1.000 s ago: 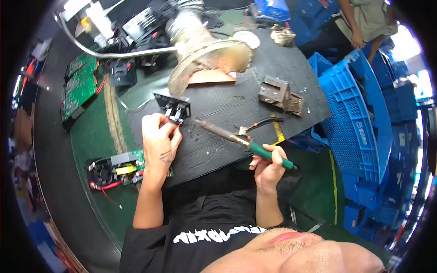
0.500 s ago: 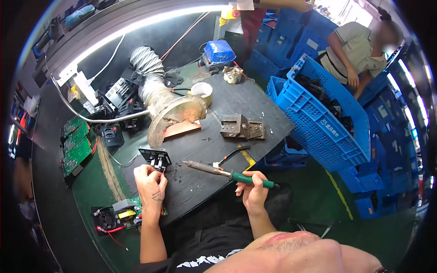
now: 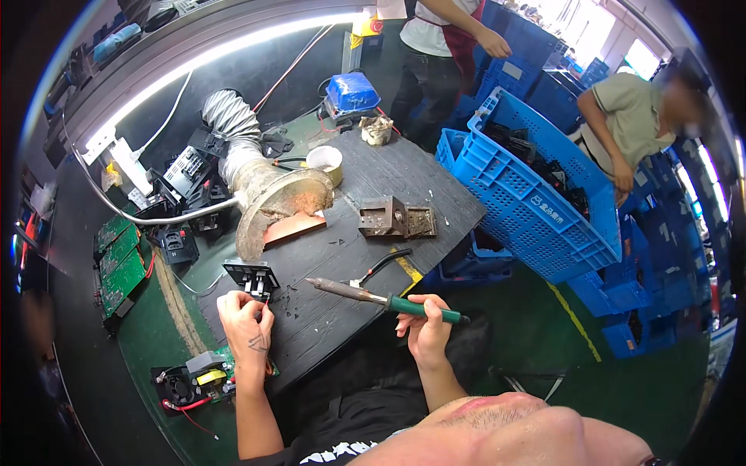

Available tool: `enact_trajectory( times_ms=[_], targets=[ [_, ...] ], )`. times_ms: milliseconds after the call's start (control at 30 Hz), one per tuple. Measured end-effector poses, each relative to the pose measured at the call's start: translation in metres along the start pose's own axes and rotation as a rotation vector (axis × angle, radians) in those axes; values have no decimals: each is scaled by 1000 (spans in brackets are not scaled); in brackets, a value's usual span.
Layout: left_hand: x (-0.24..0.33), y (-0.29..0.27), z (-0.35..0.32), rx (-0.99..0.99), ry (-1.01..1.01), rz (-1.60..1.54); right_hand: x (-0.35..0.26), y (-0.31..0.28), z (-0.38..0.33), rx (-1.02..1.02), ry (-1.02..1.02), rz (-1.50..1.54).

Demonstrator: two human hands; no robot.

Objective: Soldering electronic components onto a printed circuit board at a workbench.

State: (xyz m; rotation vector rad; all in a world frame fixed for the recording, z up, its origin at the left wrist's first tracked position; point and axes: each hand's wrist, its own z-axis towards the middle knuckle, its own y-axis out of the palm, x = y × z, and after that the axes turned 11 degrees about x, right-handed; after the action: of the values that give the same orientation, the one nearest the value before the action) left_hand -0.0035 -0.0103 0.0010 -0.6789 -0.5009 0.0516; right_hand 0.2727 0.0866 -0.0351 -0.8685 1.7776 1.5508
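Observation:
My left hand [image 3: 245,326] has its fingers closed in a pinch at the near edge of a small black panel part [image 3: 250,276] with pale metal contacts. A thin red wire [image 3: 268,300] shows at the fingertips. My right hand [image 3: 430,335] is wrapped round the green handle of a soldering iron [image 3: 350,291]. Its dark tip points left and stays apart from the panel part. Beside my left forearm lies a green circuit board [image 3: 225,363] with a black fan [image 3: 180,386] and red wires.
A fume hose [image 3: 233,124] ends in a crusted hood [image 3: 307,186] over an orange-brown block [image 3: 294,230]. Nearby stand a metal holder [image 3: 396,219], a black cable [image 3: 385,266] and a pale cup [image 3: 325,161]. Blue crates [image 3: 536,210] and two people are beyond the bench; green boards [image 3: 116,264] lie left.
The whole view has shifted slightly, so the bench sits farther left. Both hands keep their grips. The person at the right has shifted, and another person at the back shows more fully.

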Motion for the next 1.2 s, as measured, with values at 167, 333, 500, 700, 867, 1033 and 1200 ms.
enact_trajectory(
  times_ms=[167, 333, 500, 700, 867, 1033, 1200],
  targets=[
    [2, 2, 3, -7, -8, -9, 3, 0, 4, 0, 8, 1],
    [1, 2, 6, -13, -2, -4, 2, 2, 7, 13, 0, -52],
    [0, 0, 3, -14, 2, -7, 2, 0, 4, 14, -8, -55],
    [-3, -5, -3, -21, 11, 24, 4, 2, 1, 6, 31, -73],
    [-8, 7, -1, 7, 50, 21, -2, 11, 2, 33, -74, -175],
    [-12, 16, 6, 27, 59, -26, 4, 3, 8, 65, 9, -192],
    [-23, 12, -2, 20, 25, -32, 22, 5, 5, 8, 55, -234]
  ],
)
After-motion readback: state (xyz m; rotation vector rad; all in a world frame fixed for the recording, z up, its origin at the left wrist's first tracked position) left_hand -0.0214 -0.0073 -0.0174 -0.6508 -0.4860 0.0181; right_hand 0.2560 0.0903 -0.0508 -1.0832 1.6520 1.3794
